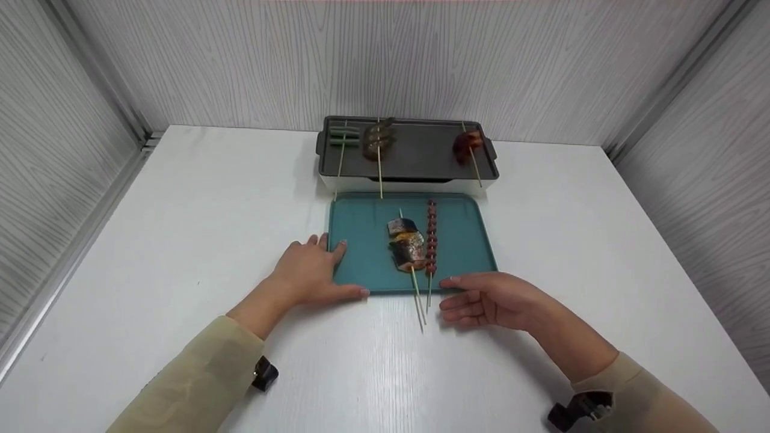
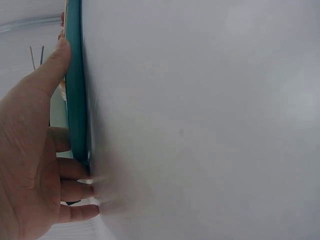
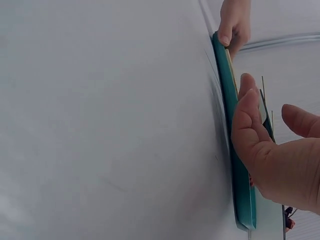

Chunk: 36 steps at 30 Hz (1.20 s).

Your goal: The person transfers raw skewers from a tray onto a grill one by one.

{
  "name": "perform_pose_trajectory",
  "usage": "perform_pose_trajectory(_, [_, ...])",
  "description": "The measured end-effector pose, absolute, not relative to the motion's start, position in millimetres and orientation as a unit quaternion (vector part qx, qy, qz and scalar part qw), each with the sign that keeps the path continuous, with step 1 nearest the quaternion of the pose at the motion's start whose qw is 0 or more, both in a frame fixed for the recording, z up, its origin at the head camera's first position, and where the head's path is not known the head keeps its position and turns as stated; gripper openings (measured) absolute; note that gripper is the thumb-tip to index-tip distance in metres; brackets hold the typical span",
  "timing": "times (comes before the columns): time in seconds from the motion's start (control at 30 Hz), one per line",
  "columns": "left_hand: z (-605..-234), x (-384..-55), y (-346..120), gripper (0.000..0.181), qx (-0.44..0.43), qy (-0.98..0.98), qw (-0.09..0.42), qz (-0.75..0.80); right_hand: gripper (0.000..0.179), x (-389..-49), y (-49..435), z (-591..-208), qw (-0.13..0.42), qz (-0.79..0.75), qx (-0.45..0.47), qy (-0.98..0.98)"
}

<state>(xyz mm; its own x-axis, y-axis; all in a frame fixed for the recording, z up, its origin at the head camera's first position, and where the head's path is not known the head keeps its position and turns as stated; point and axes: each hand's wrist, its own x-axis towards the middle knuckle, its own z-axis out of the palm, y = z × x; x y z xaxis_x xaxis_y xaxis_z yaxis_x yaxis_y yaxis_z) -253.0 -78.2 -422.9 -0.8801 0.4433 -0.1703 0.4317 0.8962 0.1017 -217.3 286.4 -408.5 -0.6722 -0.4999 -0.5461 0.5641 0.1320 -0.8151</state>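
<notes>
A teal tray point(image 1: 361, 240) lies on the white table, bearing two skewers. One carries chunky fish-like pieces point(image 1: 409, 249) with dark skin; beside it is a thin skewer of small reddish pieces point(image 1: 432, 234). Their sticks stick out past the tray's front edge. My left hand point(image 1: 310, 275) rests at the front left corner, fingers spread along the left side and thumb on the front rim, as the left wrist view also shows. My right hand point(image 1: 505, 297) is at the front right rim, beside the stick ends, its fingers loosely bent and holding nothing.
Behind the tray stands a dark grill plate point(image 1: 421, 159) on a white base. On it lie a skewer of green pieces point(image 1: 344, 137), one of brown curled pieces point(image 1: 378, 144) and one of dark red pieces point(image 1: 467, 144). Wood-grain panels point(image 1: 385, 60) enclose the table.
</notes>
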Motion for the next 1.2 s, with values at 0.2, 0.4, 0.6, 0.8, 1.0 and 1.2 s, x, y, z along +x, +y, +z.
perform_pose_trajectory(0.2, [-423, -253, -79, 0.115, 0.227, 0.969, 0.091, 0.032, 0.065, -218, 280, -412, 0.409, -0.660, 0.028, 0.630])
perform_pose_trajectory(0.4, [-423, -252, -79, 0.115, 0.228, 0.969, 0.091, 0.038, 0.069, -218, 275, -415, 0.420, -0.659, 0.027, 0.623])
perform_pose_trajectory(0.6, [-424, -252, -80, 0.115, 0.226, 0.969, 0.093, 0.043, 0.067, -218, 270, -418, 0.414, -0.663, 0.038, 0.622])
perform_pose_trajectory(0.8, [-424, -252, -80, 0.116, 0.226, 0.969, 0.091, 0.042, 0.067, -218, 265, -419, 0.409, -0.670, 0.045, 0.617])
perform_pose_trajectory(1.0, [-423, -252, -79, 0.116, 0.224, 0.969, 0.093, 0.040, 0.064, -218, 263, -420, 0.404, -0.675, 0.051, 0.615])
perform_pose_trajectory(1.2, [-424, -253, -79, 0.116, 0.223, 0.969, 0.097, 0.043, 0.061, -217, 265, -419, 0.399, -0.675, 0.053, 0.618])
